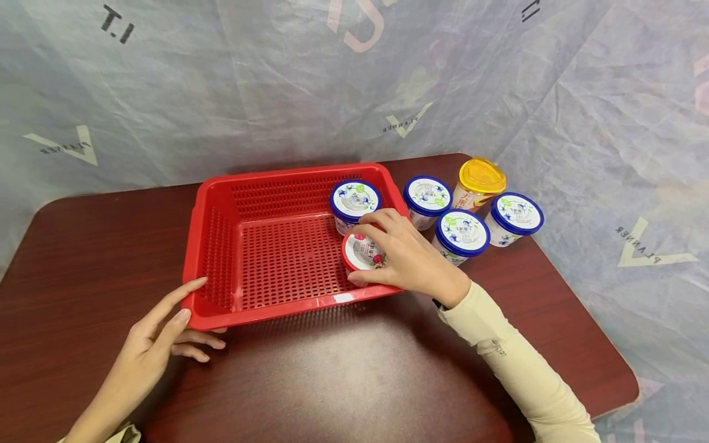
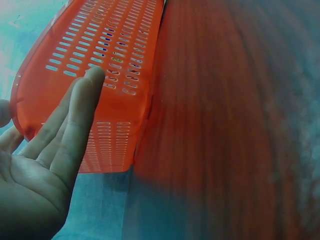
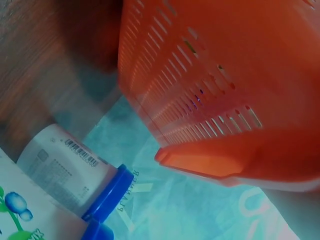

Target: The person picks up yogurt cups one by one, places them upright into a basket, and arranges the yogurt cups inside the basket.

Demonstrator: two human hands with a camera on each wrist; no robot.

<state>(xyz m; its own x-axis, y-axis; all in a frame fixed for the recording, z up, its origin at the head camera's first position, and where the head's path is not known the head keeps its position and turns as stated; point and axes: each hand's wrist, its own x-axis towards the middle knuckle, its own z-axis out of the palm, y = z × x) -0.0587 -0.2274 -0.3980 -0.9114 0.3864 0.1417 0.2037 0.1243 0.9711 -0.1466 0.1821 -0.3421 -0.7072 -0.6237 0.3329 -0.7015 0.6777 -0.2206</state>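
My right hand (image 1: 407, 252) grips a tub with a red-rimmed lid and strawberry print (image 1: 360, 251) inside the red basket (image 1: 288, 175), near its front right corner. Fingers span the lid, with the thumb at its near side. Just behind it in the basket stands a blue-lidded tub (image 1: 354, 198). At the basket's front left corner, my left hand (image 1: 146, 344) pinches the rim, index finger over it and thumb at the outer edge. Its other fingers extend outside, along the basket's perforated wall (image 2: 107, 45) in the left wrist view.
Right of the basket stand several blue-lidded tubs, including a front one (image 1: 462, 232), a back one (image 1: 428, 194) and a far right one (image 1: 517, 212). A yellow-lidded tub (image 1: 482, 175) stands among them. Printed grey sheeting (image 1: 299, 92) hangs behind the dark wooden table (image 1: 310, 375).
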